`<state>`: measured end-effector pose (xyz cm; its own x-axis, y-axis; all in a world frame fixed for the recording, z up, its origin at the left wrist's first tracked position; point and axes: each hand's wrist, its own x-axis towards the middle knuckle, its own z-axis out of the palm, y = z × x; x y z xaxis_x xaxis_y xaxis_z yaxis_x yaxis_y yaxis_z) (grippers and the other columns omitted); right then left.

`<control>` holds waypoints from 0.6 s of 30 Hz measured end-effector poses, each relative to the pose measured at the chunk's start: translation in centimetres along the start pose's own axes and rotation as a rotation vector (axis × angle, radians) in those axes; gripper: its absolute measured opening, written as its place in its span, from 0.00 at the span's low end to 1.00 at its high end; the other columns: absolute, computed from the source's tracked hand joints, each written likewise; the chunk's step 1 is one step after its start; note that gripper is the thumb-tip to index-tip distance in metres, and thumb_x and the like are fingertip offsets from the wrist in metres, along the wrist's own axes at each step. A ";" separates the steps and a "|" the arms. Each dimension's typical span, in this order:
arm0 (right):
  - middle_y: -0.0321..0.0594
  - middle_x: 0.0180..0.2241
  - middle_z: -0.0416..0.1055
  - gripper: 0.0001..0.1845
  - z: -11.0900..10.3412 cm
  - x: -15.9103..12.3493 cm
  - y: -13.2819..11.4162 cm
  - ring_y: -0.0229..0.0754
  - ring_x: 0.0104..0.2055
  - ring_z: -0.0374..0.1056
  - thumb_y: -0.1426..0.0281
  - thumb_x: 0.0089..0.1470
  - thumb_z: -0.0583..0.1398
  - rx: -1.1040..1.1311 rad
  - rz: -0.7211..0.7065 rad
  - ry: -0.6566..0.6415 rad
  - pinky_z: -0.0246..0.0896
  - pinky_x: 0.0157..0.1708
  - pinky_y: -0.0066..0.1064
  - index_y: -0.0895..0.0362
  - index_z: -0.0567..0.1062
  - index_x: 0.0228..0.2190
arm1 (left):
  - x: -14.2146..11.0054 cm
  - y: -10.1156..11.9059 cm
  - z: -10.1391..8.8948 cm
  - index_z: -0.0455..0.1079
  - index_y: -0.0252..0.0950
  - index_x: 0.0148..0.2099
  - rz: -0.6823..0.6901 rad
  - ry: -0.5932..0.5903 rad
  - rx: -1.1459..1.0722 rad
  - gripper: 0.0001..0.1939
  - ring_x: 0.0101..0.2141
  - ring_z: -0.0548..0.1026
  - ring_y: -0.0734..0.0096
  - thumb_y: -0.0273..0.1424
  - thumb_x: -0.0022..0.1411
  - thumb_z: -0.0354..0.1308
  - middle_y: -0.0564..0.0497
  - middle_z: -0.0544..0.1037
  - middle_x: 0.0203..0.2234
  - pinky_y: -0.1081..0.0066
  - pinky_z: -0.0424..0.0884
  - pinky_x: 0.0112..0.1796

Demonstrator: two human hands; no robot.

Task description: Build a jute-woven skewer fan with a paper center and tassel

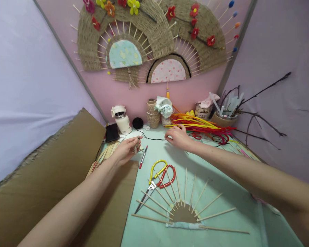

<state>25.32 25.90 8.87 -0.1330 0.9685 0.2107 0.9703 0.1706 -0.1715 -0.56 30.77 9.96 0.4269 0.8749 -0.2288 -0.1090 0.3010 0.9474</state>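
My left hand (pixel 128 148) is closed on a small bundle of twine (pixel 136 147), above the left side of the table. My right hand (pixel 179 137) has its fingers curled in a pinch; a thin black cord (pixel 154 139) runs to its fingertips from a round black spool (pixel 137 123). Nearer to me lies a half-round cardboard piece (pixel 182 215) with a pale fabric edge and several thin sticks fanning out from it. Scissors (pixel 152 185) with one yellow and one red handle lie beside the sticks, partly under them. A red-and-silver pen (pixel 143 157) rests near my left hand.
Cardboard sheets (pixel 48 154) stand and lie at left. Along the back are a white bottle (pixel 122 120), a twine spool (pixel 153 115), yellow and red fuzzy stems (pixel 201 125) and a jar with dark branches (pixel 224 118). Woven fans (pixel 154 31) hang on the wall.
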 end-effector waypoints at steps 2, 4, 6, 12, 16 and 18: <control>0.41 0.41 0.79 0.12 -0.1 0.1 0.3 0.48 0.49 0.66 0.72 0.60 0.56 -0.004 0.005 0.001 0.37 0.56 0.47 0.54 0.80 0.35 | 0.0 0.1 0.3 0.77 0.31 0.43 -0.041 -0.002 -0.063 0.09 0.27 0.73 0.78 0.26 0.59 0.65 0.50 0.74 0.26 0.77 0.71 0.31; 0.41 0.41 0.79 0.12 -0.1 0.1 0.9 0.48 0.49 0.66 0.72 0.60 0.56 -0.013 0.015 0.004 0.37 0.56 0.47 0.54 0.80 0.34 | -0.1 0.2 0.5 0.76 0.30 0.43 -0.075 0.016 -0.112 0.07 0.26 0.73 0.78 0.23 0.62 0.60 0.50 0.74 0.26 0.78 0.72 0.30; 0.41 0.41 0.79 0.13 -0.3 0.1 1.8 0.48 0.49 0.66 0.72 0.59 0.55 -0.029 0.028 0.006 0.37 0.55 0.47 0.54 0.81 0.34 | -0.2 0.2 0.4 0.76 0.29 0.43 -0.090 0.046 -0.119 0.08 0.25 0.73 0.78 0.21 0.65 0.56 0.50 0.75 0.27 0.78 0.73 0.29; 0.43 0.40 0.79 0.13 -1.4 -0.1 5.6 0.50 0.47 0.65 0.74 0.57 0.56 -0.107 0.102 -0.016 0.42 0.47 0.43 0.54 0.81 0.33 | -1.3 0.9 -1.1 0.74 0.30 0.38 -0.116 0.146 -0.066 0.06 0.24 0.74 0.78 0.19 0.64 0.56 0.50 0.76 0.27 0.78 0.73 0.28; 0.44 0.40 0.79 0.13 -2.3 -0.4 7.2 0.51 0.46 0.65 0.75 0.56 0.56 -0.149 0.141 -0.050 0.44 0.42 0.40 0.54 0.81 0.33 | -2.4 1.8 -2.3 0.73 0.30 0.35 -0.084 0.218 -0.069 0.08 0.24 0.74 0.77 0.17 0.62 0.55 0.50 0.76 0.26 0.77 0.74 0.27; 0.43 0.40 0.79 0.13 -2.6 -0.5 7.6 0.50 0.46 0.65 0.75 0.56 0.56 -0.162 0.143 -0.067 0.44 0.41 0.39 0.54 0.81 0.33 | -2.8 2.2 -2.7 0.73 0.30 0.34 -0.082 0.269 -0.075 0.10 0.25 0.75 0.76 0.17 0.63 0.53 0.48 0.77 0.26 0.77 0.75 0.27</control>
<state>33.26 26.24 9.96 0.0002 0.9915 0.1301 0.9993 0.0047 -0.0373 -4.43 30.01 12.10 0.1850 0.9127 -0.3643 -0.1548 0.3931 0.9064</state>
